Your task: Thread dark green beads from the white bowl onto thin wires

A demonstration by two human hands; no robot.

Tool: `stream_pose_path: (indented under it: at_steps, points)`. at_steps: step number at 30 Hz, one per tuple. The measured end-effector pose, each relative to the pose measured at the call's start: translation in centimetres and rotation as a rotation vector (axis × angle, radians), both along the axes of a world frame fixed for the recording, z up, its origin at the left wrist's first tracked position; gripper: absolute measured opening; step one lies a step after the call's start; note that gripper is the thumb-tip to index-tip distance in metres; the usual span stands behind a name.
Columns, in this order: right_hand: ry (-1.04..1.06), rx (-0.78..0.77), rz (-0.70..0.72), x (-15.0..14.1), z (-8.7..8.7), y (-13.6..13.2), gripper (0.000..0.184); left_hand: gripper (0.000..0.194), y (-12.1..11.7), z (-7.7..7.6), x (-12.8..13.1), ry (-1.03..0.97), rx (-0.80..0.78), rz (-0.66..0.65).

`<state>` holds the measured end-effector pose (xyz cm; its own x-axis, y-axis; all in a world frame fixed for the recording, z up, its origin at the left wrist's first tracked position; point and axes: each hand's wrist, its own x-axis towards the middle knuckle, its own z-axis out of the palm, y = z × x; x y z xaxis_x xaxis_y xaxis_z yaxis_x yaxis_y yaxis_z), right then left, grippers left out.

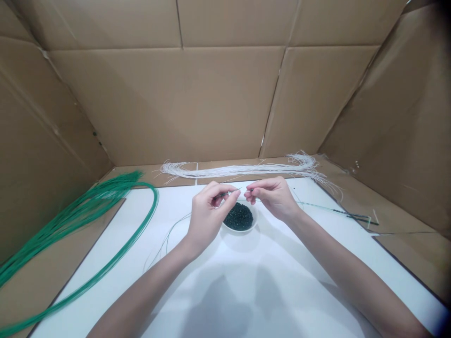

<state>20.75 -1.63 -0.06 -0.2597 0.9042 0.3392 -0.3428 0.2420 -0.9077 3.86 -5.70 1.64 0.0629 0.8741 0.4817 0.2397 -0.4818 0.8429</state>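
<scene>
My left hand [210, 213] pinches a thin strand [229, 192] between thumb and fingertips, and a few dark beads sit on the strand near my fingers. Facing it, my right hand [273, 197] has its fingertips pinched on what looks like the same strand, with a dark bead at the tips. Both hands hover just above a small white bowl [240, 230] holding a heap of dark green beads [238, 217]. Another thin strand [347, 214] with dark beads on it lies on the white board to the right.
A white board [282, 263] lies on a cardboard base, with cardboard walls behind and at both sides. A bundle of white strands [243, 170] lies along the far edge. A long green bundle [84, 209] curves on the left. A fine loose strand [165, 239] lies left of the bowl.
</scene>
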Motion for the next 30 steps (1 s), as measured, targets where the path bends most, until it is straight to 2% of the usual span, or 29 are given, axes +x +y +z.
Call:
stream_pose_path:
  at_steps: [22,30]
  points:
    - [-0.027,0.030,-0.043,-0.08,-0.01,-0.25,0.008,0.011,-0.07,-0.05,0.06,0.028,0.016,0.015]
    - [-0.020,0.043,-0.078,-0.46,0.02,-0.42,0.009,0.012,0.23,-0.64,0.05,0.066,0.090,0.017]
